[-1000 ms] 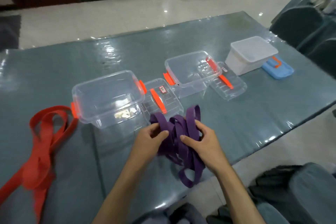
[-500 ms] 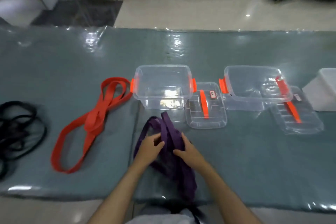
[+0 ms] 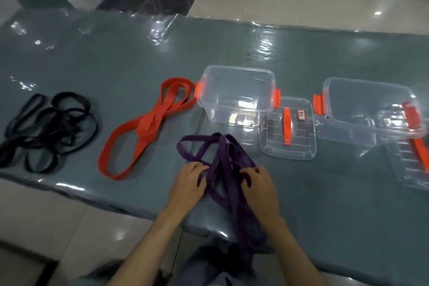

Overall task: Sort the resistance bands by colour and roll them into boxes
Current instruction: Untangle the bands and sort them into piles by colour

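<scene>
2 hands are on the purple bands (image 3: 220,165) at the near edge of the desk (image 3: 116,58). Left hand (image 3: 189,183) has its fingers curled round a strand on the left of the bundle, right hand (image 3: 260,183) is gripping strands on the right, fingers curled in too. The purple tangle spreads out in loops ahead of the hands, and its lower end hangs off the desk edge toward the person's lap.

Just left of that, the red bands (image 3: 148,123) lie flat in a long crossed loop, far end touching or nearly touching the first box. Further left, well apart, the black bands (image 3: 48,125) sit in a messy pile of thin loops.

Behind the purple bundle there's a clear box (image 3: 236,93) with orange latches, open, and nothing obvious inside. Its lid (image 3: 287,130) lies flat just to the right, orange handle up, small label on it that I can't read. Right of that is a 2nd clear box (image 3: 371,111), also open, with another lid (image 3: 411,165) beside it at the frame edge, partly cut off.

Desk has a shiny grey-green plastic cover, lots of glare.
</scene>
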The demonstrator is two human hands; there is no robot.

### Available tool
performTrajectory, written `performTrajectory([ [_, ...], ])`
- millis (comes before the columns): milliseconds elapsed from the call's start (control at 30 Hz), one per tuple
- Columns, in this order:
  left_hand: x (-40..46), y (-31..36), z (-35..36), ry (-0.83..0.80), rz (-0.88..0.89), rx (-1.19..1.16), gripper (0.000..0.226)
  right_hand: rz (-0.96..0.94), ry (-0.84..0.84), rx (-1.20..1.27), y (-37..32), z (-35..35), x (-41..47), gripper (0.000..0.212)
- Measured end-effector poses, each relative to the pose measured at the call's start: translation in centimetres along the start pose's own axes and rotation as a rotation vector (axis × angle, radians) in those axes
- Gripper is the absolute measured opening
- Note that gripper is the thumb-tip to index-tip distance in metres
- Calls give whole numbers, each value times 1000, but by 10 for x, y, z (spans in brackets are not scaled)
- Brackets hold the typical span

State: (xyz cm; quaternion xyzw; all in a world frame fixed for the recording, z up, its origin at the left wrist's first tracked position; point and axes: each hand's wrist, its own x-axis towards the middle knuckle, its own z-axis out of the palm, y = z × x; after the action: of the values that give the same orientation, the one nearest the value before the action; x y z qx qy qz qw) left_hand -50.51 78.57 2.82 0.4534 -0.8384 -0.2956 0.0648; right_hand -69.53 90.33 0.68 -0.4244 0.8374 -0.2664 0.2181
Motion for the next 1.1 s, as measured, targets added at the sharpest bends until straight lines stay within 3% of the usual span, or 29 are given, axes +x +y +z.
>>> performTrajectory([
  [333, -20, -67, -59, 85, -30, 92, 25, -118, 230, 138, -45, 18, 24, 19],
  [533, 11, -121, -88, 61, 48, 71, 24, -22, -95, -222, -88, 49, 47, 21],
  [733, 39, -176, -125, -13, 191, 12, 25, 163, 145, -496, -137, 90, 42, 19],
  [867, 49, -207, -144, -44, 213, 22, 26, 199, 108, -549, -174, 113, 42, 28],
  [1100, 60, -233, -177, -6, 161, 136, 28, 12, -10, -496, -232, 146, 56, 25],
])
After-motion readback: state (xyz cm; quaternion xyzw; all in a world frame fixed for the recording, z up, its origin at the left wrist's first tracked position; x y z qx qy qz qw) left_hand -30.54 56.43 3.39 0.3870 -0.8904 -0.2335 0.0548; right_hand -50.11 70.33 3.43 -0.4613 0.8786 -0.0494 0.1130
